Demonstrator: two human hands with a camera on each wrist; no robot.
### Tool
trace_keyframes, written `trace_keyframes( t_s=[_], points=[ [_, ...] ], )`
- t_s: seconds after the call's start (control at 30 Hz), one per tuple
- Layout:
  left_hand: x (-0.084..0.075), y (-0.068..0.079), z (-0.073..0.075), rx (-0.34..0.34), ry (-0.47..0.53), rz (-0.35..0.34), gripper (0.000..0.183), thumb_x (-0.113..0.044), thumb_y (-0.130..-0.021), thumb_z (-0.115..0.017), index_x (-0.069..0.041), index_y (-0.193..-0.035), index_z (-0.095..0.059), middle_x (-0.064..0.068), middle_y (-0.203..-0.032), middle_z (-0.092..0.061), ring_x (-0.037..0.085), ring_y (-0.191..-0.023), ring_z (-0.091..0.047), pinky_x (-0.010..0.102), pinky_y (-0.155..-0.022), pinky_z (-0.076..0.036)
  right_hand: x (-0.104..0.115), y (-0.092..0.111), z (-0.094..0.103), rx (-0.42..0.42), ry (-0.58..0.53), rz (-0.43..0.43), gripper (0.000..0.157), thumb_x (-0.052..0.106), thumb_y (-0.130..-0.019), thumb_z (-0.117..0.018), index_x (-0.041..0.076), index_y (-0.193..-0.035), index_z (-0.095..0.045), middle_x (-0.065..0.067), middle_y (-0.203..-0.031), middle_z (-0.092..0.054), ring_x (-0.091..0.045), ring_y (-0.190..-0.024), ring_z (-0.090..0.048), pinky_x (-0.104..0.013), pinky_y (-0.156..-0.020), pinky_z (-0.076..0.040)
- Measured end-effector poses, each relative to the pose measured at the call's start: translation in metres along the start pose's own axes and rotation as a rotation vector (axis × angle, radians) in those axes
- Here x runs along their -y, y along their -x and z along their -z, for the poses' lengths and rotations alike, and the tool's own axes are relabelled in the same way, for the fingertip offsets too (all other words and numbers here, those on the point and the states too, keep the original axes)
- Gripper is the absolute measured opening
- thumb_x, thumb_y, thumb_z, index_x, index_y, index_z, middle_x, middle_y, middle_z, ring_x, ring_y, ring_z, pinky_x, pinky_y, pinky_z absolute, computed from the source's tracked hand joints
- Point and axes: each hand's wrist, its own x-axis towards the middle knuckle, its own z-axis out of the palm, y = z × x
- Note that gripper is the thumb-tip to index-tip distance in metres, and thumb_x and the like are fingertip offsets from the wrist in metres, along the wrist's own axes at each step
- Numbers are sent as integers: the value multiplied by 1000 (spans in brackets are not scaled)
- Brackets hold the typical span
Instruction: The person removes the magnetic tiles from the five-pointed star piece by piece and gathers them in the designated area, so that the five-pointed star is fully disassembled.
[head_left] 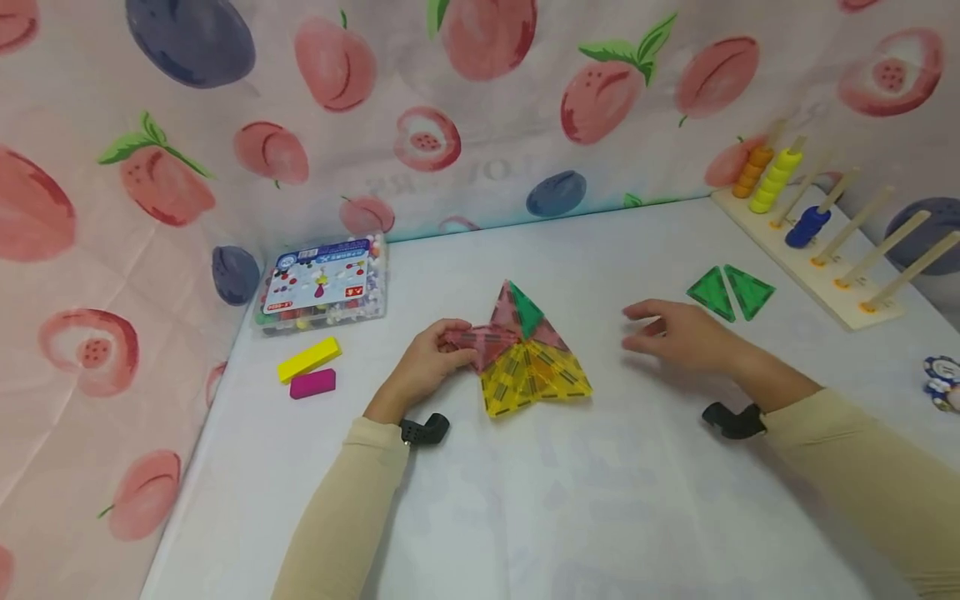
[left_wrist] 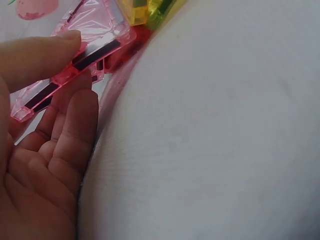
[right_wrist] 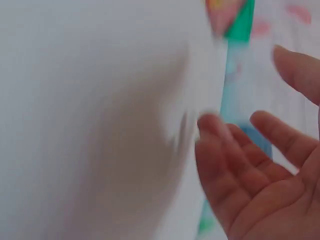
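Observation:
A structure of see-through magnetic tiles stands mid-table, with yellow tiles in front, pink ones at the left and back, and a green triangle near its top. My left hand pinches a pink triangular tile at the structure's left side, thumb above and fingers beneath. To the right, my right hand hovers over the table, thumb and fingers apart and holding nothing. Beyond that hand, two green triangular tiles lie flat side by side.
A clear plastic case of beads sits back left, with a yellow block and a magenta block before it. At the right is a wooden peg board with colored rings. A blue-and-white object lies at the right edge.

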Motion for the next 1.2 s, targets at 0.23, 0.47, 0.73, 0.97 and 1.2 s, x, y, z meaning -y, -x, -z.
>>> trace_keyframes(
  t_s=[0.23,0.47,0.73,0.97,1.2],
  points=[
    [5,-5,-5,-7,-38,-9,45,-31,-75,-72,-22,-114,-53,0,-100,-61,19,-83,-54,30,-72,-45,33,-14,-43,128,-243,-39,59,48,-80,-60,9,-124,-49,-8,-119,-51,-19,-89,-56,-30,-71,-49],
    [4,-8,-12,-4,-52,-15,44,-33,-75,-71,-23,-114,-53,-2,-99,-61,18,-83,-53,30,-72,-44,32,-17,-49,154,-283,-81,54,35,-79,-67,15,-125,-48,-8,-123,-47,-25,-94,-46,-36,-77,-43],
    [4,-5,-12,-6,-67,-13,43,-34,-76,-71,-25,-114,-53,-2,-99,-61,19,-82,-54,30,-72,-45,14,1,-38,68,-9,8,42,22,-82,-65,19,-121,-49,-9,-118,-50,-25,-100,-46,-44,-85,-39],
    [8,4,-3,-33,-46,-3,45,-36,-75,-71,-24,-114,-52,-2,-101,-61,19,-84,-55,31,-73,-46,-26,32,2,45,90,-73,41,23,-81,-66,10,-117,-52,-12,-117,-51,-25,-96,-48,-40,-78,-44],
    [9,5,-3,-25,-38,-26,45,-35,-76,-71,-23,-115,-52,-2,-102,-61,18,-84,-55,31,-72,-46,-76,65,47,13,225,-183,54,27,-79,-68,-1,-122,-50,-20,-111,-50,-31,-91,-47,-43,-72,-44]
  ],
)
